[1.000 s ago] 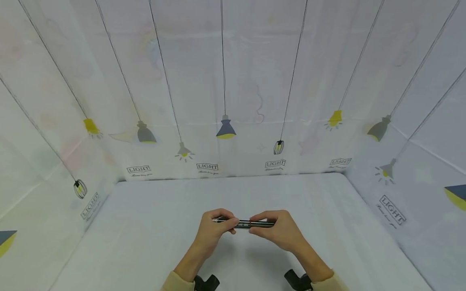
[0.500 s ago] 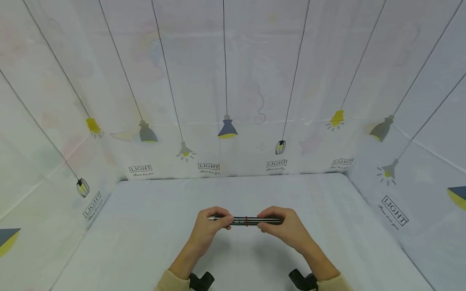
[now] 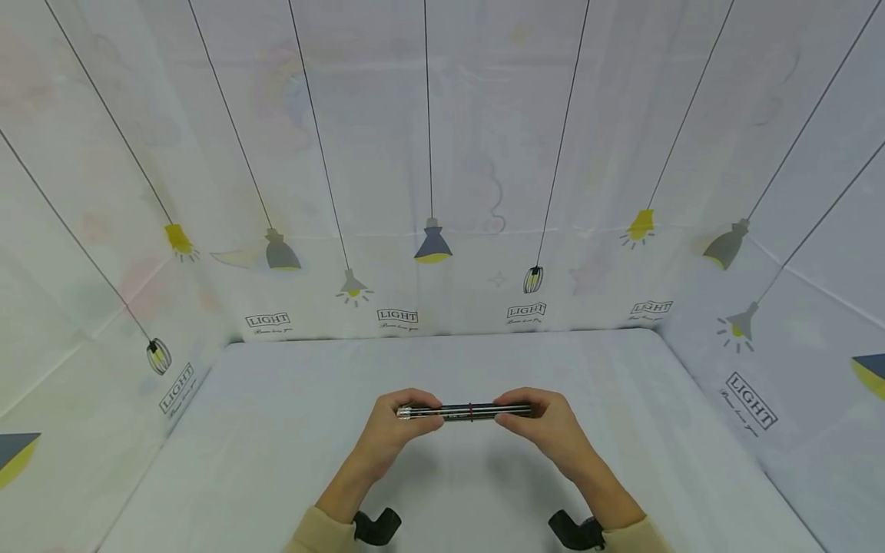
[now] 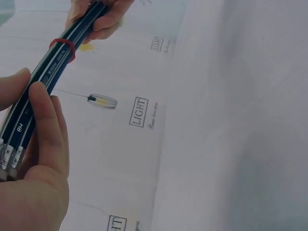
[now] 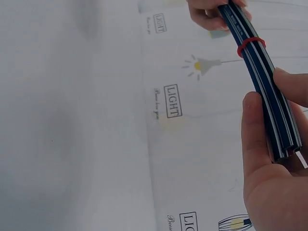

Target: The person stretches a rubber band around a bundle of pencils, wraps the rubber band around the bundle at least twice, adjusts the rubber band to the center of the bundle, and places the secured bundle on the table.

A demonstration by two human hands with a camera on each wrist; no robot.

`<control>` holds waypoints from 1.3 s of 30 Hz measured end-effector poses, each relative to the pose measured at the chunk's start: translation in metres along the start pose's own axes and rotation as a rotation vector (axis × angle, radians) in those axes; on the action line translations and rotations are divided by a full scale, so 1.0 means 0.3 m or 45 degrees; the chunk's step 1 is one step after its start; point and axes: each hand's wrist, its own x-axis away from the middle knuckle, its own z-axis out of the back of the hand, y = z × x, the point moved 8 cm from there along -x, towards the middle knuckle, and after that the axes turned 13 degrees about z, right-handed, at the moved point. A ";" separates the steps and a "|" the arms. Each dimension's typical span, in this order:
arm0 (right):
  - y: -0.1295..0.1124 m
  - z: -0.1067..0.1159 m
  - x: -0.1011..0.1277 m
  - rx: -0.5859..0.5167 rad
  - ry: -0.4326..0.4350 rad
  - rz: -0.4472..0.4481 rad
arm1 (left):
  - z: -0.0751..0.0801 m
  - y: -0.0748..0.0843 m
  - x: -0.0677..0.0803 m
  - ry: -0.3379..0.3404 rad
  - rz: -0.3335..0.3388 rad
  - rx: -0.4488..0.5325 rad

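The left hand [image 3: 397,424] pinches the eraser end of a bundle of pencils [image 3: 466,412], thumb on one side and curled fingers [image 4: 45,130] on the other, as the left wrist view shows plainly. The right hand [image 3: 546,426] does the same at the opposite end, thumb and curled fingers [image 5: 255,130] closed round the dark barrels. Between the two grips a red rubber band [image 3: 471,412] circles the bundle near its middle, sitting closer to the right hand than to the left.

The bundle lies level and crosswise in front of the person, held in the air above the white table [image 3: 276,430] and touching nothing but the hands. The pencils are dark blue-black with pale stripes; the silver ferrules [image 4: 8,156] show at the left hand's end. How many pencils there are cannot be told for certain; at least three show side by side.

As to progress, the judgement is that the gathering is done: the pencils lie flush together and the band is already round them. What seems left is small, perhaps squaring the ends or setting the bundle down; nothing in view shows a loose pencil waiting to be added.

No box, cup or tray appears in any view, so nothing is held in a container. Round the table stands a white backdrop [image 3: 429,153] printed with hanging lamps and the word LIGHT.
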 end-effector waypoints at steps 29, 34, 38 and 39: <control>0.156 0.015 -0.044 0.164 0.097 -0.125 | 0.073 -0.134 -0.122 0.168 0.095 -0.124; 0.201 0.013 -0.049 0.215 0.088 -0.160 | 0.088 -0.155 -0.128 0.229 0.119 -0.202; 0.236 0.004 -0.047 0.241 0.057 -0.179 | 0.092 -0.177 -0.129 0.249 0.155 -0.224; 0.242 0.002 -0.048 0.242 0.053 -0.175 | 0.092 -0.183 -0.130 0.247 0.159 -0.220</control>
